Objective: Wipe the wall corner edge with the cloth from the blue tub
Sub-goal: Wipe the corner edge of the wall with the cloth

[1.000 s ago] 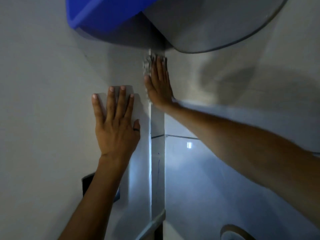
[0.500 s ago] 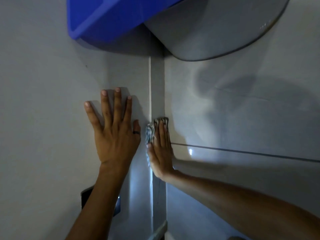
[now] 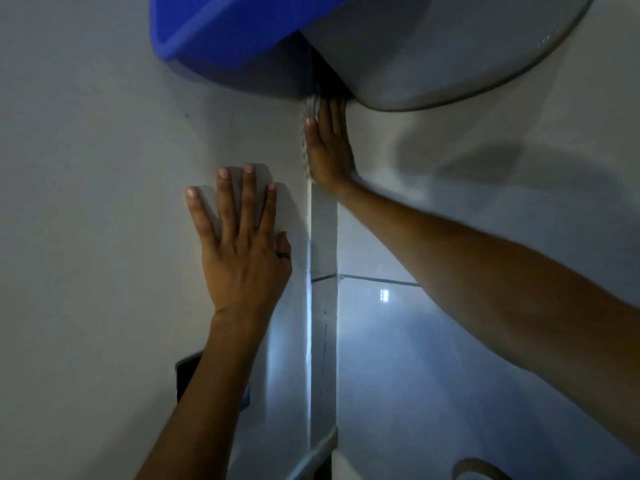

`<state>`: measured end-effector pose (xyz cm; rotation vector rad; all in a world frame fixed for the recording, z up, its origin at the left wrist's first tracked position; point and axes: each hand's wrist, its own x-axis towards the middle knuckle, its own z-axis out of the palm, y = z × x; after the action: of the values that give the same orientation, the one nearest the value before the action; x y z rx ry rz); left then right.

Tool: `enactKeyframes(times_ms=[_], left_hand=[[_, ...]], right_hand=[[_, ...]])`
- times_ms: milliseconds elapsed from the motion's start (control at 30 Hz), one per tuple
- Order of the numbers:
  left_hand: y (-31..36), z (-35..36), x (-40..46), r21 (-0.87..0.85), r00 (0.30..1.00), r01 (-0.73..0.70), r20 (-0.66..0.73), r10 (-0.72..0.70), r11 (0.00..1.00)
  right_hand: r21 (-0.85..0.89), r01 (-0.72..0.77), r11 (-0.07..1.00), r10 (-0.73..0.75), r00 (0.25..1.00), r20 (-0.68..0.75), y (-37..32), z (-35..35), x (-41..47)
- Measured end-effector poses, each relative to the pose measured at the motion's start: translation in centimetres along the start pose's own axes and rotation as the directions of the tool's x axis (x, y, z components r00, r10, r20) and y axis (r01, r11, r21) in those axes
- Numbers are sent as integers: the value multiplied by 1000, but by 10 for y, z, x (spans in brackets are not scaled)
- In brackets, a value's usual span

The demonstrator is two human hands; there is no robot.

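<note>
The wall corner edge [image 3: 323, 237] runs as a pale vertical strip down the middle of the view. My right hand [image 3: 327, 150] lies flat against its upper part and presses a grey cloth [image 3: 309, 109] onto it; only the cloth's frayed edge shows along my fingers. The fingertips reach just under the blue tub [image 3: 221, 36] at the top. My left hand [image 3: 242, 244] rests flat on the wall left of the corner, fingers spread, holding nothing. A dark ring sits on its thumb.
A large grey rounded basin [image 3: 450, 53] sits beside the blue tub at the top right. A dark rectangular object [image 3: 187, 375] shows behind my left forearm. A tile joint [image 3: 377, 280] crosses the right wall. A round rim [image 3: 481, 471] peeks in at the bottom right.
My right hand slid the cloth down the corner edge to mid-height, then back up to just under the tub. My left hand stayed flat on the wall.
</note>
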<state>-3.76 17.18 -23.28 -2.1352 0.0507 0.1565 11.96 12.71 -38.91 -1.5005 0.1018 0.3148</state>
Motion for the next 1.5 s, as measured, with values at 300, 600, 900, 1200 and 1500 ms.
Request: enactKeyframes(times_ms=[300,600,900,1200,1500], left_hand=[[-2,-2,-5,-29,990,-84,108,87,996],[-13,4,-24,114,972,-233,66,226,966],[-33,-22,-92,-96,995,-58,71,65,994],[-18,-2,-230,-39,985,156,-61,-159,987],[-20,11,-247,20,975,157,-161,-152,987]], right_hand=[[9,31,999,-31,996,82,65,39,-231],[-10,32,999,-33,998,-57,37,34,-129],[-9,-30,1000,30,999,37,71,49,-278],[-34,-38,999,45,968,248,122,53,-405],[-62,82,995,-69,979,192,104,49,-322]])
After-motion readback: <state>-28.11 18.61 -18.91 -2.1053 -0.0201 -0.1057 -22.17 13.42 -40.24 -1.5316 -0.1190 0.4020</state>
